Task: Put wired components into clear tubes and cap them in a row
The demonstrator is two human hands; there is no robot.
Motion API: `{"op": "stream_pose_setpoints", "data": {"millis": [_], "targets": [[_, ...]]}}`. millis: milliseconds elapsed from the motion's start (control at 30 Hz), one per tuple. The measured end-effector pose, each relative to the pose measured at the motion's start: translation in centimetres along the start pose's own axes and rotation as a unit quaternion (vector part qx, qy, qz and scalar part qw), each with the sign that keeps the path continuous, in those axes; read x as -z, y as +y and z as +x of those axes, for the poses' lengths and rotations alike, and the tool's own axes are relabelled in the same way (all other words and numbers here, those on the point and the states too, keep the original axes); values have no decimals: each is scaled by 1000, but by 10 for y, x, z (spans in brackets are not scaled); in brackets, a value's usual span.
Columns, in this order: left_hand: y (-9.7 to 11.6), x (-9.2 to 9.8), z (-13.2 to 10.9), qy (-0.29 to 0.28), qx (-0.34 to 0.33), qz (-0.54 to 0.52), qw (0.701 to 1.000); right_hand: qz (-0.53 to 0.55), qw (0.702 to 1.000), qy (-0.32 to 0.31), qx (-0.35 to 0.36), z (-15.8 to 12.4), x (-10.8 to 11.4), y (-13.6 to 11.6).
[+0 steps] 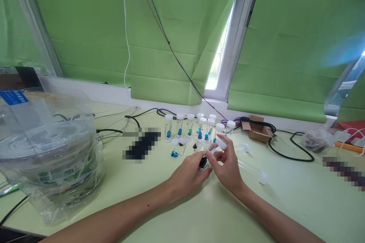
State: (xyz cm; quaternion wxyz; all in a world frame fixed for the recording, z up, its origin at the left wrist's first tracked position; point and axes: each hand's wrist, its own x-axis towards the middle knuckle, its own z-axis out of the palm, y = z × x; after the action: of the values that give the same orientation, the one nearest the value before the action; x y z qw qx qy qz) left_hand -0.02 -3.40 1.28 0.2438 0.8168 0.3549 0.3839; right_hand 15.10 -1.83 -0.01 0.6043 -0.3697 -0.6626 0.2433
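Both hands are together over the desk around a tilted clear plastic tube [212,149] with a white cap [221,143]. My left hand [186,169] is closed on the tube's lower part, where a black piece [203,162] shows inside or against it; I cannot tell which. The fingers of my right hand [229,167] grip the tube near the capped end. Just beyond the hands lie a blue metal fitting [174,154], a thin bent wire or hex key [184,151], a small black part [195,146] and a loose white cap [175,142].
Several capped clear tubes [179,128] with blue or green fittings stand behind. Two tubes lie to the right, one nearer [251,170]. Farther back are an opened cardboard box [258,131] and black cables [296,158]. A plastic-wrapped spool [57,159] occupies the left.
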Motion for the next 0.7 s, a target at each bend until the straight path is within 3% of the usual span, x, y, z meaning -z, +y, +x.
{"op": "stream_pose_setpoints", "data": {"millis": [133, 233, 367, 433, 600, 700], "targets": [[0, 0, -2, 2, -6, 32, 999, -47, 998, 14, 46, -1, 2, -1], [-3, 0, -3, 27, -6, 61, 998, -93, 987, 44, 121, 3, 7, -2], [-9, 1, -3, 71, -26, 81, 994, -193, 940, 133, 248, 16, 24, -1], [-11, 1, -4, 85, -33, 84, 992, -241, 909, 197, 276, 26, 35, 1], [-12, 0, -7, 86, -42, 78, 992, -300, 861, 324, 251, 51, 64, 13], [-13, -2, -8, 81, -49, 73, 993, -333, 853, 362, 175, 60, 78, 25]]}}
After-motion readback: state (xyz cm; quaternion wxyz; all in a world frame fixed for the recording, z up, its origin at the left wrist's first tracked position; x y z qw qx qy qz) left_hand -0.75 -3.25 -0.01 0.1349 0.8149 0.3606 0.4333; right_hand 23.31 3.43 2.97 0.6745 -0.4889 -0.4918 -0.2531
